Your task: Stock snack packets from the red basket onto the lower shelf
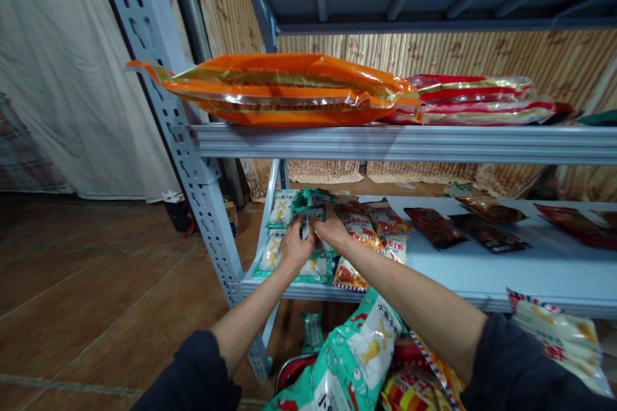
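Item: one small teal-and-grey packet (312, 215), printing too small to read, held up between the two hands above the lower steel shelf (308, 291), toward its left end and over the stacked goods. Left hand (293, 249): curled, fingers closed against the packet's near side, back of the hand toward the camera. Right hand (330, 230): fingers bent over the packet from the right, knuckles almost touching the left hand; neither hand was spread open, and the packet was partly hidden by both. Dark sleeves (193, 376) covered both upper arms. Lower shelf contents: green-and-white snack bags (282, 209) at left, directly beneath the hands; red-and-yellow snack bags (359, 237) just right of them; dark brown packets (489, 233) laid flat further right; red foil packets (573, 225) at the far right end. Upper shelf (409, 143): one large orange foil bag (284, 90) lying flat, its left corner overhanging the perforated steel upright (178, 122); a red-and-gold foil bag (475, 101) touching it on the right. Nearest the camera, below the lower shelf: a large green-and-white bag (349, 353) lying over a red-rimmed container (294, 372); a cream-and-red bag (554, 340) at right. Brown tile floor (110, 282) at left; pale draped sheet (72, 77) beyond it
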A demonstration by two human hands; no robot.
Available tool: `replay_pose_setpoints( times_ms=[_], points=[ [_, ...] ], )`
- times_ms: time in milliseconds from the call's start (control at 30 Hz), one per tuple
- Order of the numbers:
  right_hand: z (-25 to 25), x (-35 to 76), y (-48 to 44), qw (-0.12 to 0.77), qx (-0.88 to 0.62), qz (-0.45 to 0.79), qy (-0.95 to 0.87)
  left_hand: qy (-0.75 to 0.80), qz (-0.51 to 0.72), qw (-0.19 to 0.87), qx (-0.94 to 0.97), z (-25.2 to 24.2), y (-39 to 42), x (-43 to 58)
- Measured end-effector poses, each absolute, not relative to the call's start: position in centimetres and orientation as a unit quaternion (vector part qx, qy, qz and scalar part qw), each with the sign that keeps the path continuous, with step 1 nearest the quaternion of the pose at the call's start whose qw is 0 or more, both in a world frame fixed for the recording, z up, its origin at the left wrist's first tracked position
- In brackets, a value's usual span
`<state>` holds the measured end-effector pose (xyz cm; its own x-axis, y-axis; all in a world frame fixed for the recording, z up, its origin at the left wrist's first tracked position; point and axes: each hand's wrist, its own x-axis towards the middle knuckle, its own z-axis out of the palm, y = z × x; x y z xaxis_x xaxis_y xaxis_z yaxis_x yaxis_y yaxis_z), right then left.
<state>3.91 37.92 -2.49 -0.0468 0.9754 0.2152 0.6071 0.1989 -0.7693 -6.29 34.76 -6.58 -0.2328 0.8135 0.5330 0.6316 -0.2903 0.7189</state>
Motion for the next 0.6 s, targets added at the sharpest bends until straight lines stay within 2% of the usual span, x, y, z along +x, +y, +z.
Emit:
replay_pose_setpoints(
  times_ms=[367,600],
  points=[
    [-2.8,4.4,38.6,0.384,-0.542,0.271,-0.696,0.594,0.505,0.125,0.614,-7.0,35.2,-7.0],
    [-2.6,4.6,37.5,0.38,-0.559,0.234,-0.699,0.592,0.502,0.089,0.624,-8.0,34.2,-6.1]
  ],
)
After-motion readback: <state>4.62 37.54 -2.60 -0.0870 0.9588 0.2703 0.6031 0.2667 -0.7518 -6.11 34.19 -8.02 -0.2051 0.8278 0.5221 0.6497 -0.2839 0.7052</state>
